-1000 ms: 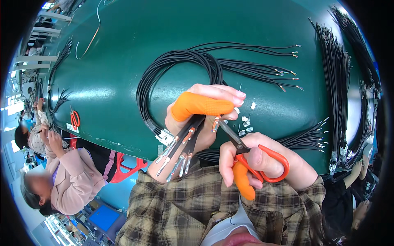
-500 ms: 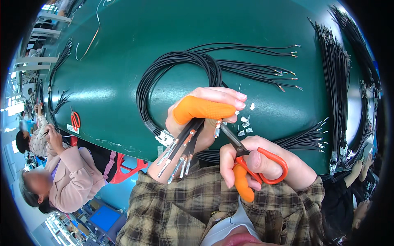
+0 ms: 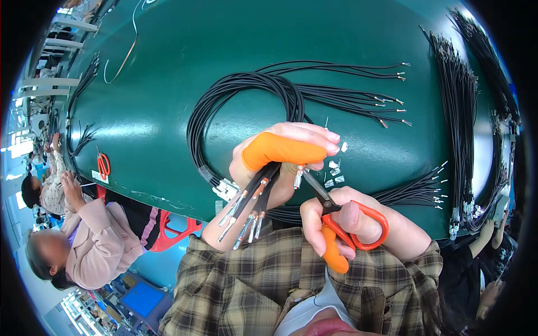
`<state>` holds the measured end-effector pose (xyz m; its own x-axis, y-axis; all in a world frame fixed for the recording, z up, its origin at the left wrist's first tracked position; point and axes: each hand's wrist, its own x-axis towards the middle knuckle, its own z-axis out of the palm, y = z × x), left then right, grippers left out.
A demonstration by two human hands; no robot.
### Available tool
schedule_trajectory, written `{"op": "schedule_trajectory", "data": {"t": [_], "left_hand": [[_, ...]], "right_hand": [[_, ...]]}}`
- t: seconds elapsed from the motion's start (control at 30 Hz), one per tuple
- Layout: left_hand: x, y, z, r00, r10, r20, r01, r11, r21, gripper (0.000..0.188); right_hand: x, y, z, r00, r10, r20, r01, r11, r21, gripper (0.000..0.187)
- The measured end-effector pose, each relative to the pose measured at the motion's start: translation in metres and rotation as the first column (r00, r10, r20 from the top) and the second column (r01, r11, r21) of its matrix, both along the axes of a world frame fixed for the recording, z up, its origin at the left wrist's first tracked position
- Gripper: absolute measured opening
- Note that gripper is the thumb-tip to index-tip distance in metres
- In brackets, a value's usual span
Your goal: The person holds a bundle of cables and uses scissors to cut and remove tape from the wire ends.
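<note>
A looped bundle of black cables (image 3: pixel 196 120) lies on the green table, and my left hand (image 3: pixel 283 151), with an orange finger cover, is closed around its near part. Stripped cable ends (image 3: pixel 246 215) with bare, shiny tips stick out below that hand. One more cable end (image 3: pixel 298 177) stands apart under my left fingertips. My right hand (image 3: pixel 342 218), also wearing an orange finger cover, holds orange-handled scissors (image 3: pixel 374 229) by the loops. The scissor blades (image 3: pixel 318 187) point up at this single end. Whether they touch it, I cannot tell.
Small clear scraps (image 3: pixel 335 165) lie beyond my hands on the green table (image 3: pixel 358 28). Long black cable bundles (image 3: pixel 457 117) are at the right, and a shorter bundle (image 3: pixel 414 187) is nearer. Another pair of scissors (image 3: pixel 103 165) rests at the left edge, near a seated co-worker (image 3: pixel 106 235).
My left hand and the cables have shifted very slightly to the right. The scissors stay nearly in place, and the grip of both hands is the same.
</note>
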<state>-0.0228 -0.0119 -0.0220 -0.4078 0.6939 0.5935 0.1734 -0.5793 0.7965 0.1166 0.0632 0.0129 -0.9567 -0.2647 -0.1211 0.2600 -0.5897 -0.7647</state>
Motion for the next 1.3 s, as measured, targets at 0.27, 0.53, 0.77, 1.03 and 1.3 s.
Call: {"op": "schedule_trajectory", "data": {"t": [0.27, 0.53, 0.77, 1.03, 1.3], "left_hand": [[-0.004, -0.001, -0.002, 0.999, -0.048, -0.003, 0.048, 0.999, 0.021, 0.007], [-0.003, 0.000, -0.001, 0.998, -0.039, -0.042, 0.040, 0.999, 0.020, 0.008], [0.002, 0.004, 0.000, 0.998, -0.006, -0.068, 0.006, 1.000, 0.000, 0.009], [0.017, 0.004, 0.000, 0.973, 0.026, -0.229, -0.083, 0.967, -0.242, 0.013], [0.026, 0.011, -0.004, 0.806, 0.122, -0.579, -0.219, 0.971, -0.099, 0.024]], "right_hand": [[-0.001, 0.002, -0.002, 1.000, 0.026, -0.017, -0.026, 1.000, 0.009, 0.068], [0.004, 0.008, -0.002, 0.998, 0.066, -0.007, -0.067, 0.994, -0.090, 0.075], [0.023, 0.025, 0.009, 0.996, 0.029, 0.089, -0.029, 1.000, -0.011, 0.076], [0.034, 0.042, 0.026, 0.631, -0.691, -0.352, 0.743, 0.409, 0.530, 0.025], [0.042, 0.022, 0.019, 0.655, -0.670, -0.349, 0.595, 0.172, 0.785, 0.024]]}}
